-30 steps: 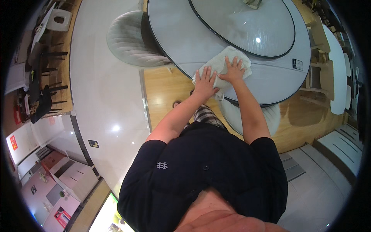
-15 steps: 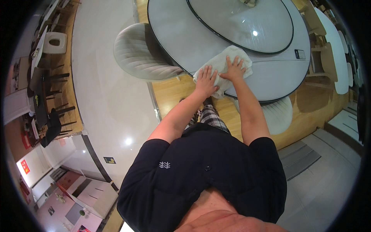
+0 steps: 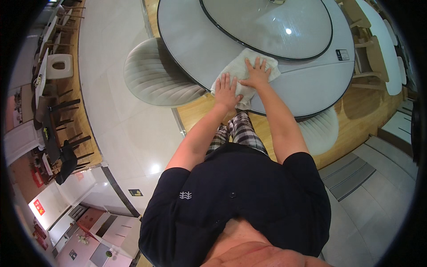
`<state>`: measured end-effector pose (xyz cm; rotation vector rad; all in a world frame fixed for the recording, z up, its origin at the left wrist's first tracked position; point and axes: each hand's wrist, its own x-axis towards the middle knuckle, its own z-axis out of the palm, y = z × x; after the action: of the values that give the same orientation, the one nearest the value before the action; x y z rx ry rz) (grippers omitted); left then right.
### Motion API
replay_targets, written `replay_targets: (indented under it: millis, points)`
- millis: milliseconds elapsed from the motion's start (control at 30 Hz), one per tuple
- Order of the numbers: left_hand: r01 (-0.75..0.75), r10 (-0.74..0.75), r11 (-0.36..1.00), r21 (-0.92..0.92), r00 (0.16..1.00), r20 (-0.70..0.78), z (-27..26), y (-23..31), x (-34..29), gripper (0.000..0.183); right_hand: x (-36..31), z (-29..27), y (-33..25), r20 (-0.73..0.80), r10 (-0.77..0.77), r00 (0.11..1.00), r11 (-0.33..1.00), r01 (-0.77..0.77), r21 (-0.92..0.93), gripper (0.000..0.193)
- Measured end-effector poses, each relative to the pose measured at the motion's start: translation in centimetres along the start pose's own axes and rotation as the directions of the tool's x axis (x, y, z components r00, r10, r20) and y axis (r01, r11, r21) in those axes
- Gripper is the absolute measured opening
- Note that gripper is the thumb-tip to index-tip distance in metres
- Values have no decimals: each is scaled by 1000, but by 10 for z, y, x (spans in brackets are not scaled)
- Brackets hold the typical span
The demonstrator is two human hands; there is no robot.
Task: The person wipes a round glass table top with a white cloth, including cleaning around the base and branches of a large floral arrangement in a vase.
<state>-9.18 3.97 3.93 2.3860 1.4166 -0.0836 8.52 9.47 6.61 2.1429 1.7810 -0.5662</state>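
Observation:
Both my palms press down on a white cloth (image 3: pixel 240 67) spread over the near edge of a round grey table (image 3: pixel 307 86). My left hand (image 3: pixel 227 92) lies on its left part, fingers stretched out toward the table's middle. On the upper right part of the cloth rests my right hand (image 3: pixel 257 73), its fingers spread. A corner of the cloth hangs over the table's dark rim in front of me. Just beyond the cloth is a round glass turntable (image 3: pixel 271 26) with a black edge.
A cream padded chair (image 3: pixel 153 73) stands at the table's left, another pale chair (image 3: pixel 321 129) is tucked under its near right side. A small dark label (image 3: pixel 342 54) lies on the tabletop at right. Wooden chairs (image 3: pixel 378 62) and a white table stand farther right.
The cloth and both hands sit slightly farther left and higher in the picture. The whole view has shifted a little. Both hands stay flat on the cloth.

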Motion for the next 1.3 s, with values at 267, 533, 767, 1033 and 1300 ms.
replay_targets:
  millis: [267, 533, 767, 1033, 1300]
  points:
    - [130, -129, 992, 9, 991, -14, -13, -39, -9, 87, 18, -14, -55, -35, -125, 992, 992, 126, 25, 113]
    - [174, -174, 985, 3, 985, -3, -17, -53, -17, 88, 15, -19, -78, -35, -132, 991, 991, 132, -21, 112]
    - [189, -189, 982, -9, 982, 4, -11, -65, -19, 87, 21, -17, -86, -42, -181, 983, 983, 180, -23, 108]
    - [202, -202, 979, -3, 979, 19, 0, -62, -26, 87, 16, 1, -83, -31, -283, 959, 958, 281, -59, 102]
    - [161, -163, 986, 34, 984, 66, 9, -57, -34, 86, 2, 18, -74, -35, -310, 950, 951, 311, 4, 95]
